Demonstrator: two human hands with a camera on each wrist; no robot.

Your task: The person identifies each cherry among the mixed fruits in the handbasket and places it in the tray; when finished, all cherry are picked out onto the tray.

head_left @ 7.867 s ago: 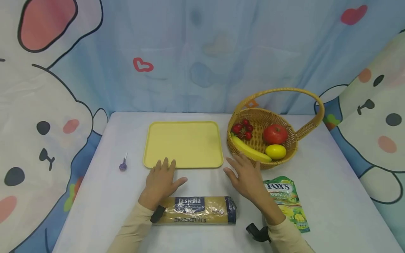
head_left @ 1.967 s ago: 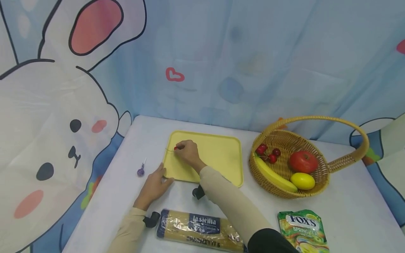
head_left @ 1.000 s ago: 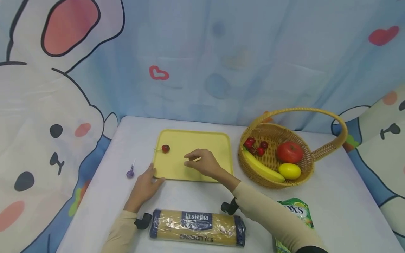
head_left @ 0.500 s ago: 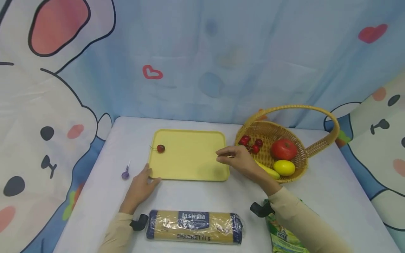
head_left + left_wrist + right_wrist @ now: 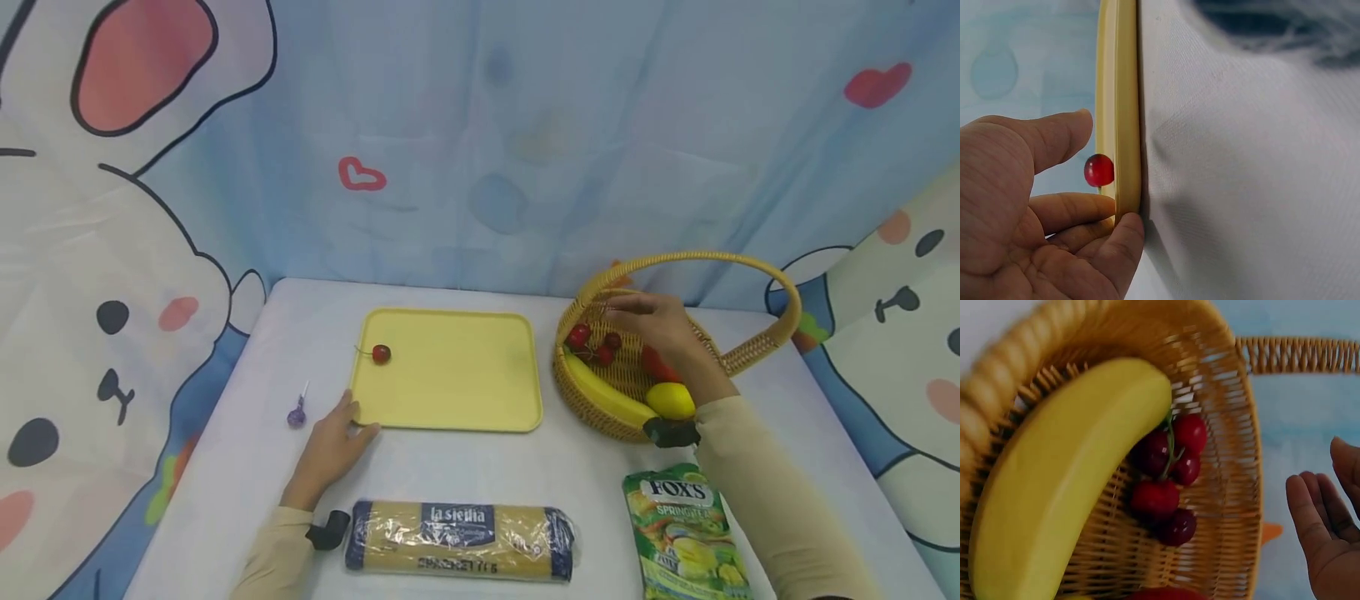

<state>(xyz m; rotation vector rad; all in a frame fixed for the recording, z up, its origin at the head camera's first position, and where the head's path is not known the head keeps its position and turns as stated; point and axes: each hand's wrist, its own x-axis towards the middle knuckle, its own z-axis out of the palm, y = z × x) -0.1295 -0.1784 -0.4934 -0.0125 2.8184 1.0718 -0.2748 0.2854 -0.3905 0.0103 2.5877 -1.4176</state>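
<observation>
- A purple lollipop [image 5: 297, 415] lies on the white surface [image 5: 225, 467], between its left edge and the tray.
- The left hand [image 5: 330, 450] touches the rim at the near left corner of the yellow tray [image 5: 450, 392], fingers fairly straight, thumb apart from them.
- One single cherry [image 5: 382, 355] sits by the tray's left edge, its stem pointing left over the rim.
- The spaghetti pack [image 5: 461, 540] lies toward the surface's near edge, roughly parallel to the tray's near edge.
- Inside the wicker basket [image 5: 600, 422], near its left rim, lies the bunch of cherries [image 5: 604, 355], just beyond the banana [image 5: 607, 396], whose long axis slants from left rim to near rim.
- The right hand [image 5: 656, 325] is above the basket, thumb and fingertips apart, nothing between them. The key relation seems to be this: the bunch lies below the fingertips, a little left and on the near side, not touching them. This hand is far nearer to it than the left.
- The red fruit [image 5: 657, 364] and lemon [image 5: 671, 401] lie toward the basket's right; the green pouch [image 5: 686, 529] lies on the surface beyond its near rim, toward the person.
</observation>
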